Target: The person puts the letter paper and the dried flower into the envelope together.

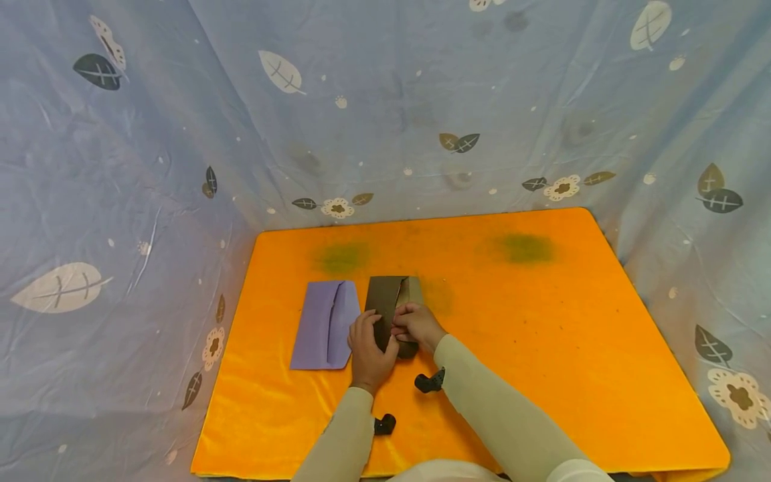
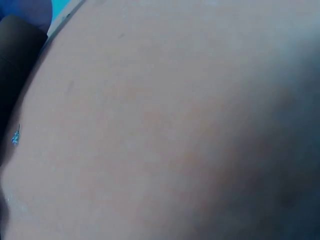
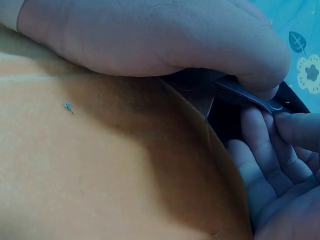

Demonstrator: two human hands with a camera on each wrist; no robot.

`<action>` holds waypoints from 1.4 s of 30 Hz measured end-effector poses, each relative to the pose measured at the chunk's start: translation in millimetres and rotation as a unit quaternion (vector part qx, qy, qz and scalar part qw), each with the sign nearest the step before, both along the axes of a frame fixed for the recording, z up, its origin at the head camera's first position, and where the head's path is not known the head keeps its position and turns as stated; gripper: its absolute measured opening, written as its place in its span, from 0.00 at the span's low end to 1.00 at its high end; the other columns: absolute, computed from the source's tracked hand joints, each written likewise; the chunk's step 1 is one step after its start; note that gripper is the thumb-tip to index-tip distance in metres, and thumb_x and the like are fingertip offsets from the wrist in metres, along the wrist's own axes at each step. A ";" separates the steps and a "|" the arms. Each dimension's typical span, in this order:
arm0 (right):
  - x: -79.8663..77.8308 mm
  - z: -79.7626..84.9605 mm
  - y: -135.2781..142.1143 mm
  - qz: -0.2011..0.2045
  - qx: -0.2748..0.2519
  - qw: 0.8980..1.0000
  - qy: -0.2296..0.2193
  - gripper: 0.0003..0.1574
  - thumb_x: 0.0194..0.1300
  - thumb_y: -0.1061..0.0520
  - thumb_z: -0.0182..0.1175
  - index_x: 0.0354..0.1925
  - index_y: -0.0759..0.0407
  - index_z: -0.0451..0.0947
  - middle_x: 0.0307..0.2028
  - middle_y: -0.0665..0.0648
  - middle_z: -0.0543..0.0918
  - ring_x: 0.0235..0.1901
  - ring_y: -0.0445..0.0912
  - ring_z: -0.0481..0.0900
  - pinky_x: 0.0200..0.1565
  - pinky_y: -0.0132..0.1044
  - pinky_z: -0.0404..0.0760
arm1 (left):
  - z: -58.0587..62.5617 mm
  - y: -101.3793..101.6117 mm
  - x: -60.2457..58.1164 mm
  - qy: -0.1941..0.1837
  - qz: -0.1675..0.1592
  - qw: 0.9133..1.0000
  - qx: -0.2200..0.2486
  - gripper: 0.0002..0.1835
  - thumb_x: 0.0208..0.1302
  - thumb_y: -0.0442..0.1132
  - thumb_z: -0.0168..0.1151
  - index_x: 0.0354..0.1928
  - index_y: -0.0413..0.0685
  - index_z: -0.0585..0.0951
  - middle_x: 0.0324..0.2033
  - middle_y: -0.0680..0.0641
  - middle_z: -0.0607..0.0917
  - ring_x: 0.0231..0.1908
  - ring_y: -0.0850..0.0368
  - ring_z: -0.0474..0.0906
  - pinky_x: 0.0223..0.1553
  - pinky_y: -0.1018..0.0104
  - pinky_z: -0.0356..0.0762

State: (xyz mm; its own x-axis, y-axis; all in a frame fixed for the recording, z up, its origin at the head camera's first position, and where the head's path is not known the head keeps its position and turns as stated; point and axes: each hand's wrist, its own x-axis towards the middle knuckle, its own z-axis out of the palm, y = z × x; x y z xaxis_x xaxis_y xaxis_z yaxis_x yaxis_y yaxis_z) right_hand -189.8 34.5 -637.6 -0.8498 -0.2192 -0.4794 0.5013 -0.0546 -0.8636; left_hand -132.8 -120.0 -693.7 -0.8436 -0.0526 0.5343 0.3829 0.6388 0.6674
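Note:
A dark brown envelope (image 1: 381, 294) lies in the middle of the table, its long opening facing right and its lighter flap folded out. My left hand (image 1: 369, 355) grips the envelope's body, fingers bent over it and thumb near its front end. From the right, my right hand (image 1: 423, 328) pinches the edge of the opening. In the right wrist view, several right fingers (image 3: 257, 135) reach inside the dark mouth while the thumb stays outside. Skin fills most of the left wrist view, hiding the left fingertips. A purple envelope (image 1: 314, 328) with its flap spread lies just left of the left hand.
An orange cloth (image 1: 542, 348) covers the table and bears two greenish stains towards the back. Pale blue curtains (image 1: 385, 100) with leaf and flower prints hang behind and at both sides. Small dark specks dot the cloth. Black wrist mounts (image 1: 430, 382) stick out from both sleeves.

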 end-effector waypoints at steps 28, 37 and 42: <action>-0.3 -4.5 3.1 -0.008 -0.020 1.000 0.014 0.19 0.83 0.58 0.58 0.61 0.70 0.83 0.39 0.60 0.86 0.33 0.47 0.87 0.40 0.39 0.89 | 2.0 2.5 1.0 -0.001 0.002 1.000 -0.029 0.26 0.57 0.43 0.72 0.58 0.42 0.82 0.64 0.37 0.79 0.59 0.37 0.73 0.55 0.36 0.65; 13.2 5.3 46.6 -0.044 -0.057 0.997 0.028 0.24 0.87 0.56 0.54 0.63 0.78 0.78 0.41 0.60 0.87 0.39 0.48 0.88 0.43 0.36 0.87 | -1.3 3.9 0.7 -0.023 0.002 0.997 -0.069 0.27 0.60 0.46 0.76 0.60 0.47 0.85 0.67 0.38 0.78 0.61 0.36 0.71 0.58 0.34 0.65; 20.6 7.9 64.6 -0.074 -0.035 0.996 0.040 0.25 0.87 0.55 0.53 0.63 0.77 0.78 0.43 0.63 0.87 0.39 0.48 0.86 0.43 0.36 0.86 | -2.4 4.3 1.0 -0.040 0.007 0.995 -0.088 0.26 0.62 0.48 0.77 0.61 0.50 0.85 0.68 0.39 0.77 0.62 0.37 0.70 0.59 0.33 0.65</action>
State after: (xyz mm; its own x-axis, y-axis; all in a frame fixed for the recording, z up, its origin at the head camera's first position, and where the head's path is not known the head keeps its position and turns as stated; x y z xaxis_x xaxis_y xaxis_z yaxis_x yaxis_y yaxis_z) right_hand -169.2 99.1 -629.8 -0.9100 -0.1196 -0.3971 0.4133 -0.1841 -0.8918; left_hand -131.8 -115.6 -696.1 -0.8835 0.0239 0.4679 0.3232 0.7541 0.5717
